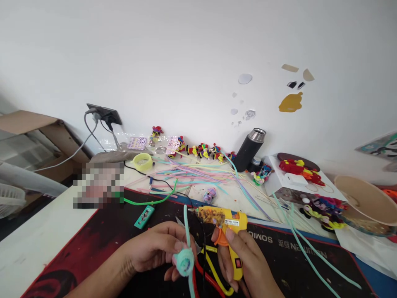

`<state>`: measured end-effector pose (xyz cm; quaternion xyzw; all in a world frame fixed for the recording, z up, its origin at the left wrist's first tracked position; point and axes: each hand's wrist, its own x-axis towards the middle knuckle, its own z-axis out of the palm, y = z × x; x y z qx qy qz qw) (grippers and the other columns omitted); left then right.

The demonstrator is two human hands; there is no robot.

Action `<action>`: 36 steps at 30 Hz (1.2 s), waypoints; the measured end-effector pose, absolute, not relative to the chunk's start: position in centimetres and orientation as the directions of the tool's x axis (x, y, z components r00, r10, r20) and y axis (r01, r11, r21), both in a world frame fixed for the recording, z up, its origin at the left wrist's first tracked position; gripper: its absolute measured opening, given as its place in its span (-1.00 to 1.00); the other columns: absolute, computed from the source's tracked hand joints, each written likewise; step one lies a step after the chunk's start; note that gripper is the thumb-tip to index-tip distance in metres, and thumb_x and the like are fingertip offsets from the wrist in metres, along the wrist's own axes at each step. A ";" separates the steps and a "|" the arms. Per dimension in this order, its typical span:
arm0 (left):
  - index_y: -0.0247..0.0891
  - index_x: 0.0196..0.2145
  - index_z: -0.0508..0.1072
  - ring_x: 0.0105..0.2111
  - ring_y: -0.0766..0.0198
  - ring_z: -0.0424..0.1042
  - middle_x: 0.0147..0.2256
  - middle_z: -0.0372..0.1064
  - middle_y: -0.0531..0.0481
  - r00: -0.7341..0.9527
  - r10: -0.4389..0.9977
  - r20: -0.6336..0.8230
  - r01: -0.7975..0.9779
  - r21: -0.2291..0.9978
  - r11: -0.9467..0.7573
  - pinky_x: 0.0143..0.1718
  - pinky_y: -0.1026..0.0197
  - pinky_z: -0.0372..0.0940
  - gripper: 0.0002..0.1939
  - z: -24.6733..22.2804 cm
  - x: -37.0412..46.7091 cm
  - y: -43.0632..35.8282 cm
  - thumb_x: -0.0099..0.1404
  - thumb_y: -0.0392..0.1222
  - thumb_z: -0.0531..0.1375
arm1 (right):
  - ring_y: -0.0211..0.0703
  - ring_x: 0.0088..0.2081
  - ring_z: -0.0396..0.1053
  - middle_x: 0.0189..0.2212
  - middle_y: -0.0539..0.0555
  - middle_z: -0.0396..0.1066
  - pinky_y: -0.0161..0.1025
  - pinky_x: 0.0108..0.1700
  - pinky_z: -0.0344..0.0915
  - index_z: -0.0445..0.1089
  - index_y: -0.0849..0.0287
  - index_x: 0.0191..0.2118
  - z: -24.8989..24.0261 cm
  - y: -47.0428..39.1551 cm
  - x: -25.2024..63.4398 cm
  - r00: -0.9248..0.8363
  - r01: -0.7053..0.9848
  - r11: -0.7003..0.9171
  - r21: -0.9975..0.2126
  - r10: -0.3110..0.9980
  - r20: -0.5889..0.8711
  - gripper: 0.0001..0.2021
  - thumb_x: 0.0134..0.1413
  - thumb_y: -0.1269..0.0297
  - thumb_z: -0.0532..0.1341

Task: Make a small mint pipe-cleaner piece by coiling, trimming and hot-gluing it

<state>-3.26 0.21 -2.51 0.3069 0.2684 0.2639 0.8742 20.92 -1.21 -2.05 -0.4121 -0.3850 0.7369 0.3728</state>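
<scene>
White wall (pixel 155 62) behind; dark printed mat (pixel 259 244) covers the near part of the worktop.

Coiled mint piece (pixel 185 263): in front of the mat, round face toward the viewer, one fuzzy tail (pixel 186 225) rising, another hanging below. Left hand (pixel 155 248) is closed on it, thumb along the top edge. Right hand (pixel 249 256) is wrapped round the grip of a yellow glue gun (pixel 229 215), fingers at the orange trigger (pixel 221 238). Nozzle (pixel 192 210) points left, close to the upright tail, above the left fingers; contact with the tail cannot be told.

Handling, my judgement: keep the coil pinched from its side, fingertips clear of the hot tip; squeeze lightly for a small bead; press and hold until set. A dark cord (pixel 204 248) hangs between the hands and could snag. Loose fuzzy stems (pixel 192 169) lie beyond, near the wall.
</scene>
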 end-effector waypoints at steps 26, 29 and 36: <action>-0.42 -0.32 0.71 -0.70 0.38 0.36 -0.51 0.52 -0.12 0.757 0.585 -0.293 -0.300 0.639 0.708 -0.74 0.39 0.18 -0.67 -2.5 -3.0 0.1 0.09 -0.05 0.44 | -0.30 -0.64 0.17 -0.72 0.02 0.23 -0.30 -0.52 0.15 0.24 0.13 -0.64 0.9 -2.6 20.3 -0.148 0.203 -0.324 -0.924 0.923 -0.356 -0.26 0.16 -0.50 0.13; -0.41 -0.34 0.71 -0.71 0.38 0.36 -0.52 0.52 -0.11 0.752 0.587 -0.300 -0.299 0.638 0.709 -0.73 0.38 0.19 -0.67 -2.5 -2.9 0.1 0.07 -0.05 0.45 | -0.30 -0.64 0.16 -0.72 0.01 0.20 -0.29 -0.50 0.15 0.24 0.13 -0.67 0.9 -2.6 20.3 -0.154 0.216 -0.311 -0.926 0.925 -0.346 -0.24 0.16 -0.51 0.11; -0.43 -0.34 0.70 -0.70 0.38 0.36 -0.52 0.52 -0.12 0.752 0.582 -0.309 -0.283 0.647 0.708 -0.73 0.38 0.19 -0.65 -2.4 -2.9 0.1 0.07 -0.03 0.46 | -0.25 -0.61 0.21 -0.72 0.03 0.23 -0.28 -0.44 0.22 0.24 0.11 -0.68 1.3 -2.6 20.3 -0.140 0.250 -0.271 -0.930 0.940 -0.312 -0.24 0.18 -0.50 0.11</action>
